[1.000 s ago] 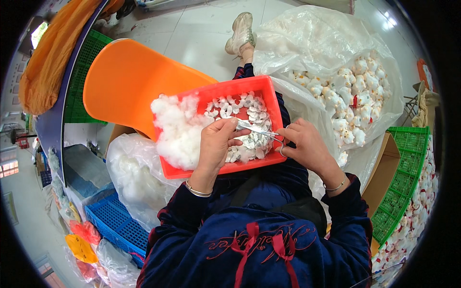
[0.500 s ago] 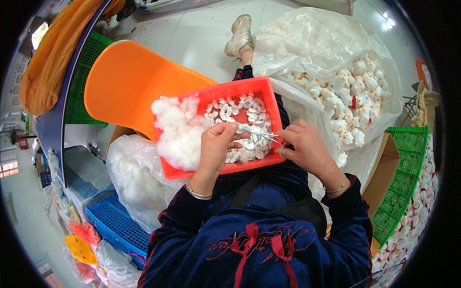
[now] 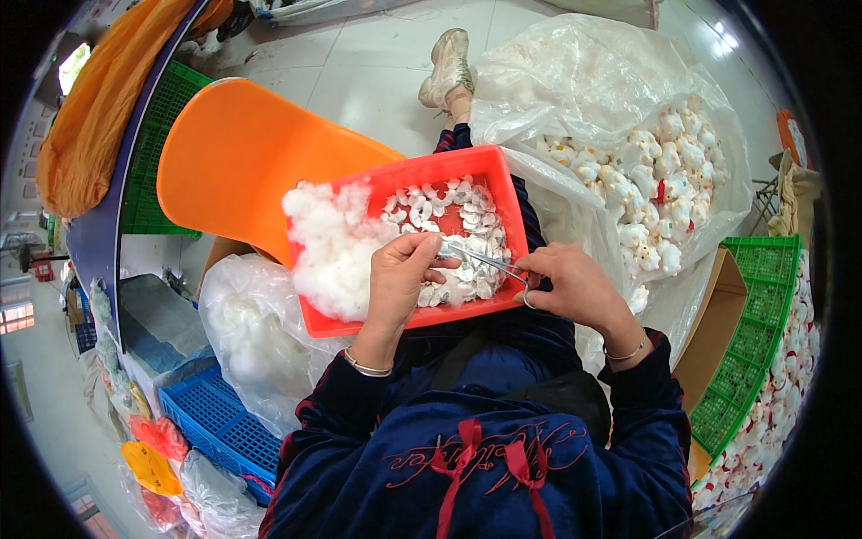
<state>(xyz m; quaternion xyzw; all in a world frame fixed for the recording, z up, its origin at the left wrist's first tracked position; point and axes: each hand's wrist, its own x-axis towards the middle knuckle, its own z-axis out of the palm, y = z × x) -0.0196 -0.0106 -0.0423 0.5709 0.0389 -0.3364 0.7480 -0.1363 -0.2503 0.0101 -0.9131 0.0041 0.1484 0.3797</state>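
Left hand (image 3: 401, 278) pinching a small white toy, right hand (image 3: 575, 286) at 3 o'clock gripping tweezers (image 3: 480, 260), over red tray (image 3: 422, 316), fluff (image 3: 328, 247) at 9 o'clock

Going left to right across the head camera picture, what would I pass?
Orange cloth → blue crate → stuffing → left hand → metal forceps → right hand → bag of white plush toys → green crate.

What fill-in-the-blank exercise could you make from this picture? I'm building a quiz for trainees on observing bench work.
1. The red tray rests on the person's ____.
2. The right hand holds metal ____.
3. The left hand holds a small white piece over the tray, beside a heap of white ____.
4. The chair behind the tray is ____.

Missing words: lap; forceps; stuffing; orange.
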